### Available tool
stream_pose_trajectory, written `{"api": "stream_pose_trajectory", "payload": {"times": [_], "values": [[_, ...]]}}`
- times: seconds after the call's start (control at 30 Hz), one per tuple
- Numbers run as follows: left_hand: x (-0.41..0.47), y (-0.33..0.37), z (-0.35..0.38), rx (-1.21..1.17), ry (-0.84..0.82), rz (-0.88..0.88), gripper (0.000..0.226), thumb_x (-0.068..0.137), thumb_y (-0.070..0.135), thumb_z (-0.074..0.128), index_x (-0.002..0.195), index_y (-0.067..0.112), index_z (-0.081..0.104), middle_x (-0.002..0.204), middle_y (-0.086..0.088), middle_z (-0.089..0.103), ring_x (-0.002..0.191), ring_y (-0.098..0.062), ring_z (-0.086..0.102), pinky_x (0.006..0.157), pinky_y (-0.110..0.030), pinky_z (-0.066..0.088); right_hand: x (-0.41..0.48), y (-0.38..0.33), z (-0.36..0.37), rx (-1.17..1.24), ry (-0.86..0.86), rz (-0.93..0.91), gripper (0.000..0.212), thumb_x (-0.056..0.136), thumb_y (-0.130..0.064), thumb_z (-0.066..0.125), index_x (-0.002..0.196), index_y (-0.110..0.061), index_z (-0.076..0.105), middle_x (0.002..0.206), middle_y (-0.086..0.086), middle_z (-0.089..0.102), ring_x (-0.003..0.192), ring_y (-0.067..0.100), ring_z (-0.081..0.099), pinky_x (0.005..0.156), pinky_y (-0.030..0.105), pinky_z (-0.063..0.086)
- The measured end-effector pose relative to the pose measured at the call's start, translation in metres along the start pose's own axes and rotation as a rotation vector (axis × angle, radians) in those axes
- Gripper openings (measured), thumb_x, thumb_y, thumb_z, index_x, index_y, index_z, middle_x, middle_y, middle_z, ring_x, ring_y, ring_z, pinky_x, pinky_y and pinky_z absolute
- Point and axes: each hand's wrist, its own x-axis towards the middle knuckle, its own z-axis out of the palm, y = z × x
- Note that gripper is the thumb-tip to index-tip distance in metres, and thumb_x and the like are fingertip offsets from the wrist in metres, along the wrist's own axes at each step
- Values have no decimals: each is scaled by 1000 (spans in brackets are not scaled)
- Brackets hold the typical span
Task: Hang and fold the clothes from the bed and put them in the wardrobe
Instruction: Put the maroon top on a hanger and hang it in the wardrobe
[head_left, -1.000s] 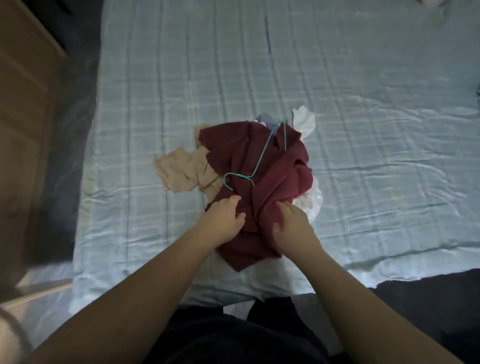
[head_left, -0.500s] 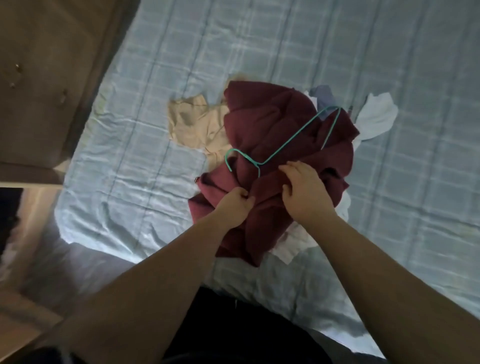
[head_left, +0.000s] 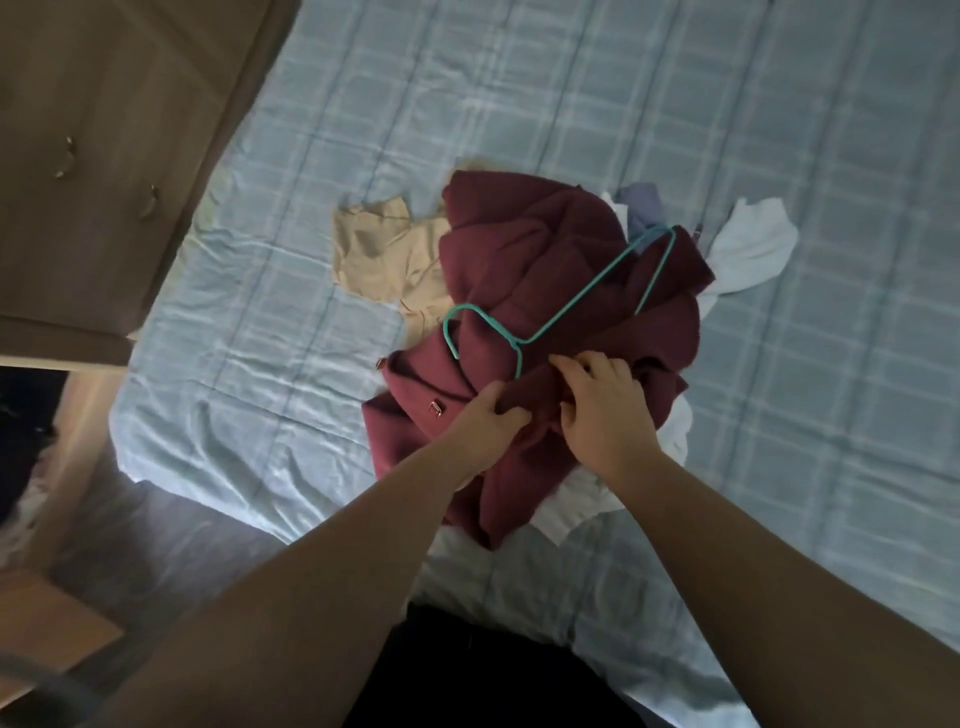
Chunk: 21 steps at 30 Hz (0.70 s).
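A bed with a pale blue checked quilted cover (head_left: 571, 104) fills most of the view, with a brown wooden wardrobe with small metal handles (head_left: 104, 156) standing at its upper left corner. Near the bed's near edge lies a heap of clothes. Topmost is a crumpled maroon woollen garment (head_left: 540, 260), its long axis running from lower left to upper right. A beige top (head_left: 384, 254) pokes out from under its left side, white cloth (head_left: 748, 249) shows at its right and lower edges, and a bluish piece (head_left: 641, 208) peeks out at the top. A thin teal wire hanger (head_left: 566, 306) lies on the maroon fabric, hook to the lower left. The left hand (head_left: 488, 421) is clenched on a maroon fold; the right hand (head_left: 602, 405), fingers (head_left: 566, 364) curled, grips the fabric just beside it.
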Motion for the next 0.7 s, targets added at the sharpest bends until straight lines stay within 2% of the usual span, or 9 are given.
{"api": "stream_pose_trajectory", "payload": {"times": [0.03, 0.07, 0.13, 0.23, 0.3, 0.33, 0.43, 0.57, 0.7], "values": [[-7, 3, 0, 69, 21, 59, 32, 89, 35, 60, 117, 20, 56, 103, -5, 70, 94, -21, 67, 86, -33, 55, -6, -2, -3, 35, 18, 17, 59, 81, -21, 62, 139, -25, 49, 126, 4, 53, 110, 29, 49, 88, 48, 49], [-14, 5, -2, 138, 58, 107, 36, 90, 40, 58, 120, 19, 54, 106, -3, 69, 99, -21, 64, 91, -31, 49, -12, -5, -6, 73, 41, 32, 60, 81, -21, 62, 140, -24, 49, 127, 4, 53, 111, 29, 49, 88, 48, 49], [-34, 14, -8, 196, 156, 228, 31, 99, 35, 54, 123, 16, 52, 106, 2, 64, 98, -16, 59, 84, -22, 40, -24, -14, -15, 145, 94, 42, 60, 82, -20, 62, 141, -23, 48, 129, 5, 52, 112, 30, 49, 90, 49, 49], [-66, 34, -24, 233, 230, 420, 26, 99, 33, 56, 122, 20, 54, 100, 10, 63, 94, -9, 59, 83, -17, 39, -43, -35, -32, 232, 172, 40, 62, 84, -18, 59, 144, -22, 44, 132, 6, 50, 115, 29, 48, 95, 49, 47], [-86, 44, -39, 243, 255, 514, 19, 97, 31, 60, 114, 25, 56, 91, 19, 61, 83, 3, 57, 76, -4, 37, -56, -52, -43, 286, 228, 39, 64, 85, -17, 58, 146, -24, 41, 134, 4, 48, 115, 28, 47, 98, 47, 45], [-97, 47, -48, 248, 265, 555, 16, 95, 30, 62, 110, 28, 56, 89, 21, 60, 80, 9, 56, 74, -2, 37, -62, -61, -48, 309, 253, 37, 66, 85, -16, 58, 147, -25, 40, 134, 3, 47, 116, 27, 47, 99, 45, 45], [-131, 49, -77, 283, 268, 675, 13, 92, 35, 65, 102, 32, 57, 89, 15, 64, 83, 7, 59, 74, -9, 41, -83, -91, -61, 358, 329, 24, 67, 84, -15, 57, 147, -27, 39, 134, 3, 47, 115, 26, 48, 103, 41, 42], [-183, 47, -122, 359, 288, 777, 12, 91, 35, 66, 98, 36, 57, 83, 23, 64, 78, 12, 58, 70, -7, 40, -116, -126, -73, 449, 392, 55, 63, 82, -11, 59, 144, -19, 45, 138, 7, 47, 123, 27, 47, 110, 41, 38], [-219, 42, -152, 334, 292, 801, 12, 92, 36, 65, 102, 31, 60, 89, 15, 67, 84, -1, 63, 77, -20, 46, -138, -146, -78, 520, 381, 92, 63, 81, -7, 61, 142, -12, 46, 139, 11, 47, 128, 29, 46, 112, 42, 36]]}}
